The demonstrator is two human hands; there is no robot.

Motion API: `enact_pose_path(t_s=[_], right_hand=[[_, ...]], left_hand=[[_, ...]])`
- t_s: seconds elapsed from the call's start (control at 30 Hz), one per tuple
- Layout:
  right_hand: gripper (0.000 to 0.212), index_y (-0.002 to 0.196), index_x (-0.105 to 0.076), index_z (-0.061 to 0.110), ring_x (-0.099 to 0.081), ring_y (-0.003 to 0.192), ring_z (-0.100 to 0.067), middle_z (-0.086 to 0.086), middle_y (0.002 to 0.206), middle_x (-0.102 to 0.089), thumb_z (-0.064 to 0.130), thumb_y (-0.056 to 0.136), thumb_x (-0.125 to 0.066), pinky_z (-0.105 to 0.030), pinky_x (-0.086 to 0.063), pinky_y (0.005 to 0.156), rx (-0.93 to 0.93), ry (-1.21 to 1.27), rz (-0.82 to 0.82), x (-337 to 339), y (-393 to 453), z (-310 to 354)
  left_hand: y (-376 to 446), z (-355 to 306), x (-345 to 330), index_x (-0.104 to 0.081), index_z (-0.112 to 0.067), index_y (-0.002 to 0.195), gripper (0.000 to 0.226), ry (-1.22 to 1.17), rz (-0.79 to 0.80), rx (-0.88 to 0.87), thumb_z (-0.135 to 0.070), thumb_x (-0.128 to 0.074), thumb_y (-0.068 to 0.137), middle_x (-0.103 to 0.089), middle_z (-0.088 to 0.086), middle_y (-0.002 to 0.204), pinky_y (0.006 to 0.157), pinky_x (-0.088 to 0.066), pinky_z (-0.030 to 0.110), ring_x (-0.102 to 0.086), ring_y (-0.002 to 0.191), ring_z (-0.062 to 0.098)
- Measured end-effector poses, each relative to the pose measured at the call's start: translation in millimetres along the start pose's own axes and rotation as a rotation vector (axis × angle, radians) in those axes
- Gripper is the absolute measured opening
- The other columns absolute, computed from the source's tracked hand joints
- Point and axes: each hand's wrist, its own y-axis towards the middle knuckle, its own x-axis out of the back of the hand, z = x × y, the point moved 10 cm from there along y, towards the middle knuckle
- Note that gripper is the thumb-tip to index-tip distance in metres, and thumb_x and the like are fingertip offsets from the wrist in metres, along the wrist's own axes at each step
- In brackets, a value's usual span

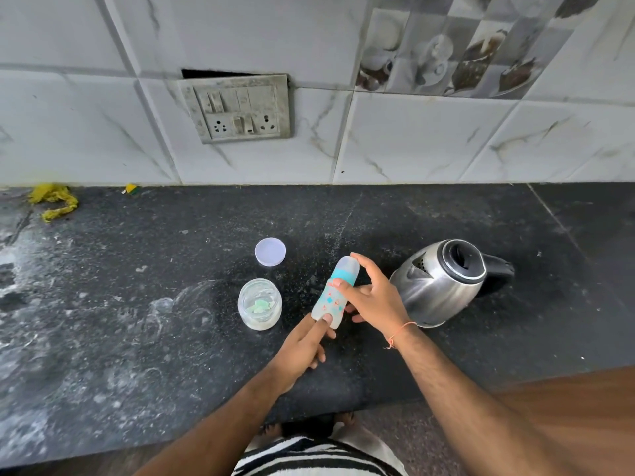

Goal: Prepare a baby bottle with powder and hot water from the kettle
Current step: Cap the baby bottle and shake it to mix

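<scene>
While both hands hold the baby bottle (335,294), the best thing to do is keep it steady and not let it tip. The left hand (302,345) pinches the bottom end of the bottle, with the thumb pressed on its front. The right hand (369,298) curls its fingers round the bottle near the blue ring, and one finger reaches up by the cap on top. It looks like the top is about to be twisted, either off or on tight; I cannot tell which. For a good twist, the low hand should hold still and only the top hand should turn.

So the bottle sits between the two hands, leaning a bit, top end toward the wall. It is near the middle of the counter (137,338), closer to the front edge than the back. Just to its left stands the open powder jar (259,304), and the jar's round lid (270,251) lies behind that. The steel kettle (443,281) stands just to the right, close by the right hand. Hot water is in there, I guess, so go slow near it.
</scene>
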Motion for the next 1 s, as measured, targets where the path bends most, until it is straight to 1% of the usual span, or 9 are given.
enact_pose_path(t_s=[0.13,0.3,0.5,0.6,0.67,0.73,0.8,0.87,1.0], right_hand=[[0.067,0.150,-0.044,0.062,-0.080,0.098,-0.015,-0.003,0.098,-0.083,0.044,0.096,-0.080,-0.053,-0.069,0.085,-0.013,0.092,0.073,-3.4,-3.8,-4.8],[0.080,0.155,-0.029,0.067,-0.074,0.122,-0.018,-0.002,0.124,-0.080,0.035,0.101,-0.078,-0.060,-0.059,0.106,-0.032,0.288,0.190,-20.4,-15.6,-8.8],[0.096,0.164,-0.019,0.058,-0.079,0.114,-0.031,-0.012,0.120,-0.082,0.015,0.101,-0.077,-0.061,-0.064,0.096,0.031,0.413,0.159,-27.3,-17.0,-3.7],[0.081,0.159,-0.034,0.057,-0.078,0.114,-0.029,-0.010,0.125,-0.079,0.018,0.101,-0.077,-0.054,-0.067,0.087,-0.049,0.540,-0.008,-12.5,-9.1,-10.4],[0.073,0.151,-0.043,0.058,-0.078,0.112,-0.027,-0.010,0.127,-0.076,0.022,0.100,-0.079,-0.049,-0.068,0.078,-0.101,0.499,0.013,-14.2,-5.6,-12.5],[0.073,0.146,-0.048,0.059,-0.080,0.108,-0.028,-0.015,0.125,-0.075,0.022,0.095,-0.084,-0.048,-0.069,0.075,-0.106,0.331,0.122,-24.0,-5.2,-8.9],[0.071,0.144,-0.050,0.055,-0.078,0.109,-0.031,-0.015,0.130,-0.071,0.020,0.093,-0.085,-0.053,-0.069,0.076,-0.123,0.414,0.006,-11.8,-0.4,-13.1],[0.068,0.144,-0.049,0.051,-0.076,0.113,-0.034,-0.010,0.135,-0.066,0.020,0.095,-0.084,-0.053,-0.069,0.075,-0.181,0.555,-0.085,-2.0,2.6,-19.8],[0.072,0.144,-0.052,0.049,-0.080,0.103,-0.029,-0.009,0.127,-0.070,0.019,0.090,-0.089,-0.052,-0.069,0.072,-0.180,0.343,0.060,-18.4,-1.2,-7.9]], left_hand=[[-4.6,-6.1,4.0,-0.059,-0.019,0.138,0.051,-0.116,0.016,-0.026,-0.059,-0.051,0.107,-0.067,0.001,0.101,0.055,-0.040,0.026,-0.050,0.061,0.010],[-7.8,-11.8,-2.5,-0.060,-0.010,0.118,0.074,-0.202,0.112,-0.042,-0.075,-0.057,0.084,-0.064,-0.002,0.090,0.058,-0.038,0.025,-0.046,0.062,0.010],[-10.6,-6.4,-14.6,-0.068,-0.023,0.129,0.070,-0.136,0.262,-0.016,-0.073,-0.031,0.098,-0.062,-0.003,0.092,0.060,-0.033,0.027,-0.046,0.065,0.010],[-6.6,-5.0,-6.4,-0.067,-0.021,0.128,0.080,0.000,0.202,-0.028,-0.084,-0.035,0.090,-0.065,-0.004,0.093,0.062,-0.040,0.028,-0.053,0.066,0.010],[-8.1,-8.7,3.8,-0.067,-0.034,0.122,0.067,0.231,0.148,-0.117,-0.088,-0.048,0.087,-0.066,-0.010,0.095,0.077,-0.053,0.035,-0.059,0.076,0.007],[-12.1,-6.0,9.9,-0.056,-0.045,0.130,0.067,0.513,0.135,-0.135,-0.085,-0.072,0.079,-0.065,-0.014,0.105,0.086,-0.058,0.035,-0.064,0.087,0.004],[-11.0,1.5,16.4,-0.031,-0.052,0.155,0.110,0.695,0.111,-0.087,-0.084,-0.085,0.065,-0.061,-0.014,0.114,0.083,-0.054,0.026,-0.066,0.095,0.005],[-7.5,9.0,16.7,-0.007,-0.054,0.165,0.134,0.724,0.113,-0.064,-0.081,-0.088,0.062,-0.059,-0.014,0.116,0.086,-0.055,0.025,-0.067,0.097,0.007],[-6.0,13.4,20.3,0.012,-0.053,0.168,0.145,0.800,0.126,-0.086,-0.058,-0.096,0.070,-0.057,-0.014,0.115,0.093,-0.060,0.032,-0.068,0.097,0.010]])
